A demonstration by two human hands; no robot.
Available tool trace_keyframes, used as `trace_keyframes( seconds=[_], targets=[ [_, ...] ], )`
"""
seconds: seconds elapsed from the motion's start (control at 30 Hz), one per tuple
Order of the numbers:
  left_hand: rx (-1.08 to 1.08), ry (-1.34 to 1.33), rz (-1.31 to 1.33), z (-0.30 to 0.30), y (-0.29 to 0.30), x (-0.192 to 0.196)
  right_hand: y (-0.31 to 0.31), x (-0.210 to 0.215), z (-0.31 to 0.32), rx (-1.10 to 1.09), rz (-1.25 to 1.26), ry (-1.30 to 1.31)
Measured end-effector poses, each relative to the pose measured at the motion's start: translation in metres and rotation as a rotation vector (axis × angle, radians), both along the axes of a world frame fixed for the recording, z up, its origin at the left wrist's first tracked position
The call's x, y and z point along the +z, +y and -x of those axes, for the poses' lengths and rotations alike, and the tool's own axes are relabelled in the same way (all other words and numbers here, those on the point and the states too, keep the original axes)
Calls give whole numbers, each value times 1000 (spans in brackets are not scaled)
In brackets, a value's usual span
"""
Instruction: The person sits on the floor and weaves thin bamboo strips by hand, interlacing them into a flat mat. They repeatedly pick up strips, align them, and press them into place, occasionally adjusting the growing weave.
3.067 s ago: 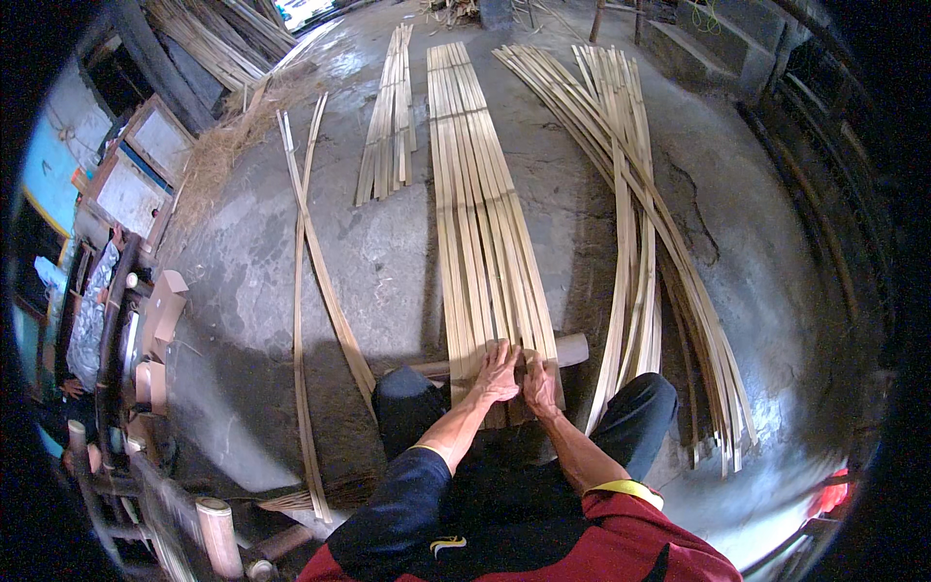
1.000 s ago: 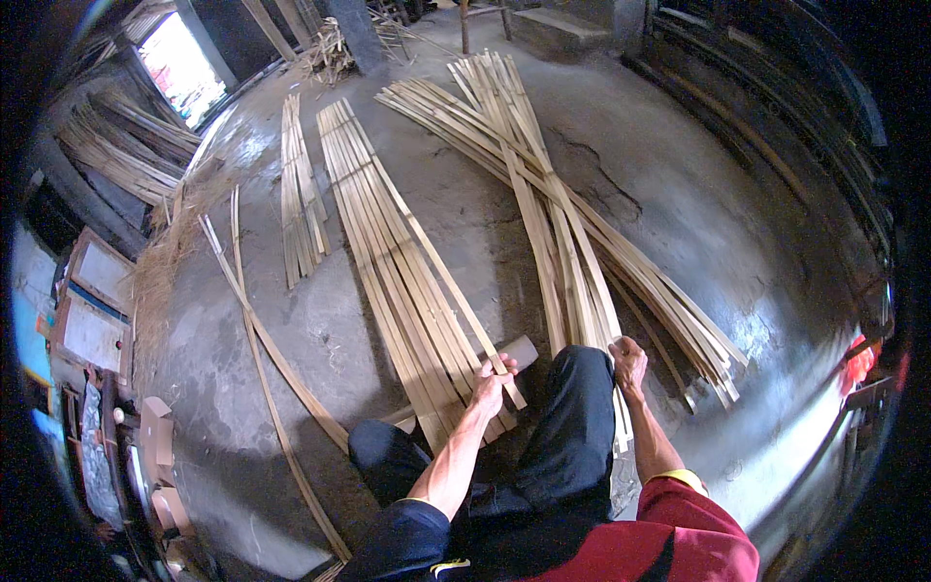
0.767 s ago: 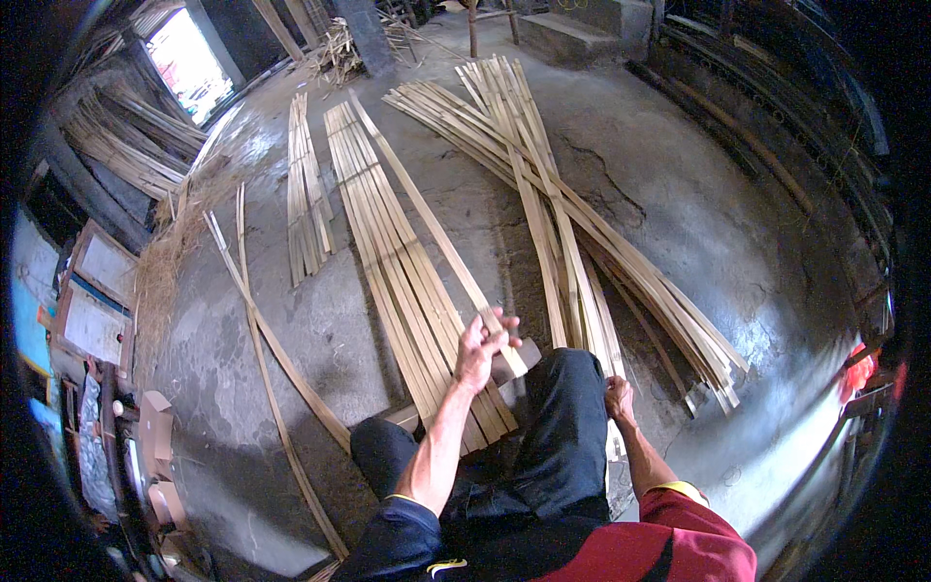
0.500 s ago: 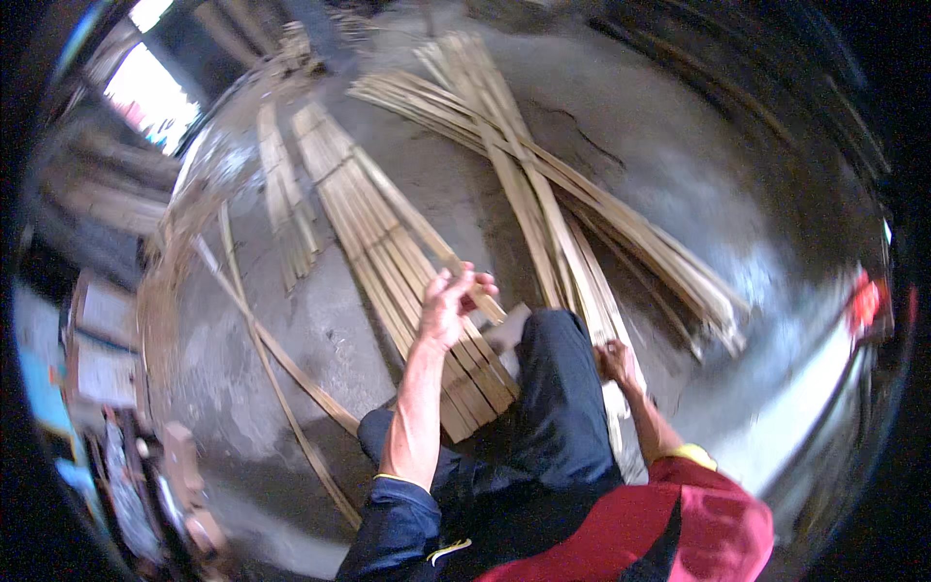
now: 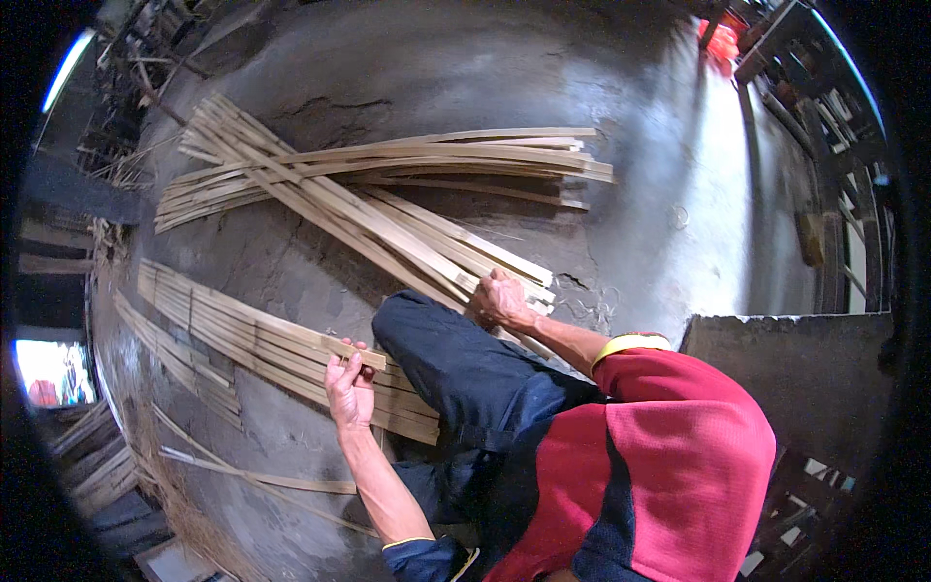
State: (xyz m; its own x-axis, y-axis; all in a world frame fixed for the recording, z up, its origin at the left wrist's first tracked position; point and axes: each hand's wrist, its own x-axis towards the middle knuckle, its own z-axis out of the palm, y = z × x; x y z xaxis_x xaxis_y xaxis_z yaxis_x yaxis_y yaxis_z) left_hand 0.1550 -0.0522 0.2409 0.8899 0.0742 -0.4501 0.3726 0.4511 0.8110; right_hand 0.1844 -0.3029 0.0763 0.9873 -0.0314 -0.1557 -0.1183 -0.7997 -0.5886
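Observation:
Between the thumb and fingers of my left hand is the end of a bamboo strip. That strip lies along the upper edge of a flat row of bamboo strips, which are laid side by side on the floor with dark lines across them. My right hand is closed over the near end of a loose bundle of pale bamboo strips, beside my bent knee. Its fingertips are partly hidden, so how many strips it grips cannot be made out.
A second bundle of strips crosses beneath or through the first. More strips lie beyond the row, and two thin ones cross near my left forearm. A low dark block stands at right, and a red object farther off.
The view has swung to the right and turned, so the strips now run more sideways. Both hands stay at their strips; my right hand now shows more fully over the bundle's end.

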Motion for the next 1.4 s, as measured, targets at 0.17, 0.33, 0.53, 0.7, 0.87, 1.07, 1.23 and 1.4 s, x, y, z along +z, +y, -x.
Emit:
trace_keyframes(
  seconds=[0.17,0.33,0.53,0.7,0.87,1.07,1.23,1.4],
  targets=[
    [-152,46,-146,3,-53,-9,16,65,-38,165,-593,114],
    [-281,-22,-162,8,-120,-20,63,133,-81,782,-784,366],
    [-310,-7,-135,9,-102,-18,71,129,-78,485,-692,-89],
    [179,-44,-329,12,0,-37,9,92,-135,387,-440,-253],
    [93,173,-618,45,34,-110,-74,44,-150,226,79,-343],
    [-37,263,-400,84,20,-216,-148,14,-125,88,258,-267],
    [52,186,-482,89,20,-241,-178,3,-125,-104,312,-546],
    [-358,160,-1505,85,22,-243,-239,2,-117,-345,760,51]
  ],
)
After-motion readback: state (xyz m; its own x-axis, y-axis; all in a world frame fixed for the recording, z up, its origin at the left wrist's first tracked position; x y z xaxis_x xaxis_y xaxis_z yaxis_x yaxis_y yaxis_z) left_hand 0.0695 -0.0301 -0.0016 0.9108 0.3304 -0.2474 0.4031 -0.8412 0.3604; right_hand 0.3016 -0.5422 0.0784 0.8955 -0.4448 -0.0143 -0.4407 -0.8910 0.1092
